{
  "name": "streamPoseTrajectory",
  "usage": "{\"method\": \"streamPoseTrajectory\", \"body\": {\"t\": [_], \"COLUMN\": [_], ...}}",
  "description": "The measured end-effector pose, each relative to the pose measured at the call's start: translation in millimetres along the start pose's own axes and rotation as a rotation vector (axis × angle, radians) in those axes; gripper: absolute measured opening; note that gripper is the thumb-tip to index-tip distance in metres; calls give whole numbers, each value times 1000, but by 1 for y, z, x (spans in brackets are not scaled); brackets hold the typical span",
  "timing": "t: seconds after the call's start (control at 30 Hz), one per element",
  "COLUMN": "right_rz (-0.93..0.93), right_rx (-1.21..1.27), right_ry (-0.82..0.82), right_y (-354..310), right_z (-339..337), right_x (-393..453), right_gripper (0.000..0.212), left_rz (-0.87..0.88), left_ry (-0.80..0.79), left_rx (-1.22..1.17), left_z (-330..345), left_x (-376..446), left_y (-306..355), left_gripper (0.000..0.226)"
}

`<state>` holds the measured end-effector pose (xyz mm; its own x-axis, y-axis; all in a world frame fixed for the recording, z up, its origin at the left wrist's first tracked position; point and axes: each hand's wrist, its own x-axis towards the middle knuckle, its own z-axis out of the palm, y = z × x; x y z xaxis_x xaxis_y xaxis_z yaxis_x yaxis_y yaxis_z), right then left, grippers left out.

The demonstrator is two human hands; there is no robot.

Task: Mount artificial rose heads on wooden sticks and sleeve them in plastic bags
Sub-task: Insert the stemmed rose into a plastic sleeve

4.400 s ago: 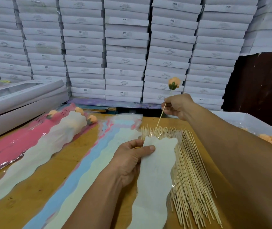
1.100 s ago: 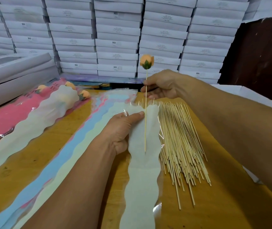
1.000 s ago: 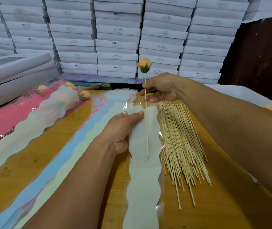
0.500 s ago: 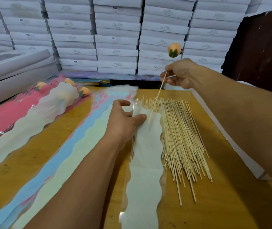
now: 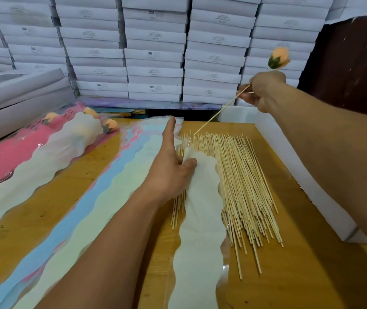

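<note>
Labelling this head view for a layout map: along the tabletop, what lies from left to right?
Pink sleeves → blue-edged sleeve stack → left hand → white sleeve → loose sticks → white tray wall.

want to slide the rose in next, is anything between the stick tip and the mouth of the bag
Nothing visible blocks it. The stick in the right hand hangs in open air above the loose sticks, tip aimed at the bag, whose top the left hand holds.
</note>
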<state>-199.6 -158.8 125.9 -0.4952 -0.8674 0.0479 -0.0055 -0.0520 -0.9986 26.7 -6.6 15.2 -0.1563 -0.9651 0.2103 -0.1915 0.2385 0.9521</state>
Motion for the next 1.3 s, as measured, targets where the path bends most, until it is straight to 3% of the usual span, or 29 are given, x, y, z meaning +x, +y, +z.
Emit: {"method": "streamPoseTrajectory", "body": {"t": [0.37,0.6,0.87,1.3], "right_rz": [8,-6,38,18], "right_rx": [-91,-33,-147,-147], "right_ry": [-137,-80,-175,-251], "right_y": [5,5,10,10], "right_z": [19,19,17,17], "right_x": [-11,-8,-9,-14], "right_gripper": [25,23,24,12], "left_rz": [-6,-11,2,6], "left_ry": [-14,-24,-47,-36], "left_rx": [-27,-5,83,116], "left_z": [0,0,-2,-3], "left_x": [2,4,2,5], "left_y": [-2,-5,-4,-7], "left_gripper": [82,74,46,30]}}
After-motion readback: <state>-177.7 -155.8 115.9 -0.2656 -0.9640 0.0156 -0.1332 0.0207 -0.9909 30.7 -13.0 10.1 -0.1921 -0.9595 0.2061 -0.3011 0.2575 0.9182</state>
